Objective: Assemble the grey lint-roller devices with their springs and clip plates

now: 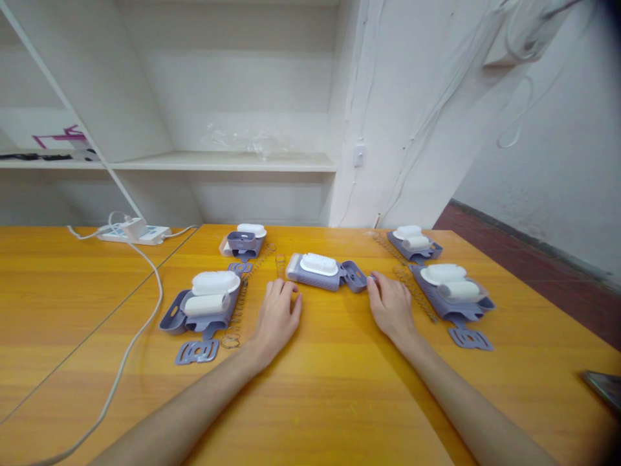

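Observation:
My left hand (277,316) lies on the table with its fingers stretched out and holds nothing. My right hand (392,304) also rests there, fingers apart, its fingertips close to a small purple-grey open box (354,276); whether they touch it I cannot tell. Between and beyond my hands sits a purple-grey perforated case (315,278) with a white bristled brush head (319,264) on top. The small box lies at the case's right end. A thin coil spring (237,310) stretches along the table left of my left hand, and another spring (417,301) lies beside my right hand.
Similar purple-grey parts with white brush heads and white cylinders stand at left (208,304), back left (245,243), right (451,291) and back right (414,243). Slotted flat plates (196,351) lie nearby. A power strip (136,231) and white cable (140,336) occupy the left side.

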Motion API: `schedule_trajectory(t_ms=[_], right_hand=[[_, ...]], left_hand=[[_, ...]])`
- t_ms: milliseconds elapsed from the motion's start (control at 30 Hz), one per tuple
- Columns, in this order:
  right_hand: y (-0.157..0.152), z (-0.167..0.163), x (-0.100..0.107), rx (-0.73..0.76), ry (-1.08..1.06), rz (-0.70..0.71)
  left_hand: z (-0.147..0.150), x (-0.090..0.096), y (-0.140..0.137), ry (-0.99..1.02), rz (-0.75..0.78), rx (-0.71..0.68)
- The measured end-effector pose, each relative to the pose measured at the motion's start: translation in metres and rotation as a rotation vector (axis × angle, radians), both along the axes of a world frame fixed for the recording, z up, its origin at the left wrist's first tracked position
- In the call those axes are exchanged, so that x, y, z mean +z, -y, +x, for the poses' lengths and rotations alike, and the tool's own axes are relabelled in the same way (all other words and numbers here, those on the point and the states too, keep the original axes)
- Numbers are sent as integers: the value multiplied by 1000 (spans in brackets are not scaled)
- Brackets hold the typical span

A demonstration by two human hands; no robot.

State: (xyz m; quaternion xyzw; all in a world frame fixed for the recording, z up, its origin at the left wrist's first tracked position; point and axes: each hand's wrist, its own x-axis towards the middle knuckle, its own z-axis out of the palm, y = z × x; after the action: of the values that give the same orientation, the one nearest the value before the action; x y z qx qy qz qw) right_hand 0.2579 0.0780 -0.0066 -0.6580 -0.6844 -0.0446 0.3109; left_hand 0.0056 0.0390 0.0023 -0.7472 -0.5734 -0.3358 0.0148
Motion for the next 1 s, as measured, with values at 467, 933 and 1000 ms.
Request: schedule_trajectory(t_ms=[467,933,1000], right_hand=[[21,-12,13,-112,220,-52],[58,-40,10,778,17,44],[55,-42,12,729,71,24]], left_hand=[[2,2,6,-167,-3,79],[1,1,17,-373,146,-533],[1,1,18,-395,167,-622]])
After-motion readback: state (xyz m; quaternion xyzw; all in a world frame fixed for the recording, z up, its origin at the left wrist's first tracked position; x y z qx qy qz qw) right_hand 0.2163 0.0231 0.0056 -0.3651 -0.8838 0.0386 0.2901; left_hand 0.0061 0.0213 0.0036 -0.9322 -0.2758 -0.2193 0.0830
